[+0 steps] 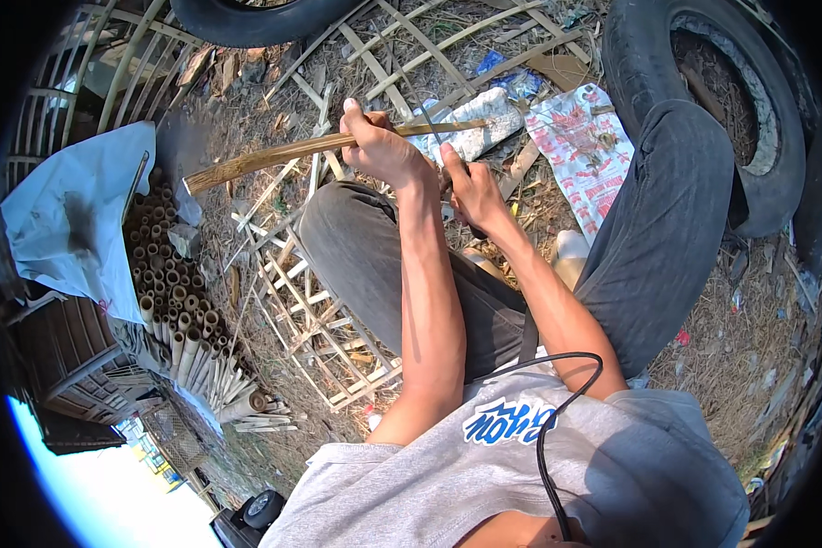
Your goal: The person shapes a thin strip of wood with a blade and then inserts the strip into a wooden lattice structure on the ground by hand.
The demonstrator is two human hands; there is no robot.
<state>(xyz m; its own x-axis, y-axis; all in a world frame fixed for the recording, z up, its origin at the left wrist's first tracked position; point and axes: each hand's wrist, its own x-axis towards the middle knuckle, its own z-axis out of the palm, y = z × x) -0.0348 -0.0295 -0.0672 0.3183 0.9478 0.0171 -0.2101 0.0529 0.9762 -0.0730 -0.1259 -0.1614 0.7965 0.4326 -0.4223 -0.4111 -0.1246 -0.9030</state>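
My left hand (379, 146) is closed around a long split bamboo strip (265, 163), its thumb pointing up. One end of the strip reaches out to the left; the other lies over a pale, crumpled sack (484, 128) on the ground. My right hand (473, 192) grips a knife, whose handle is mostly hidden by the fingers. The thin dark knife blade (432, 126) crosses the strip just to the right of my left hand. Whether its edge has cut into the bamboo, I cannot tell.
Bamboo lattice panels (312, 315) lie beside my left knee and farther ahead. A tyre (644, 68) stands by my right knee, another tyre (265, 20) at the top. Stacked bamboo poles (187, 301) lie left under a pale sheet (82, 210). A printed sack (583, 151) lies near my right leg.
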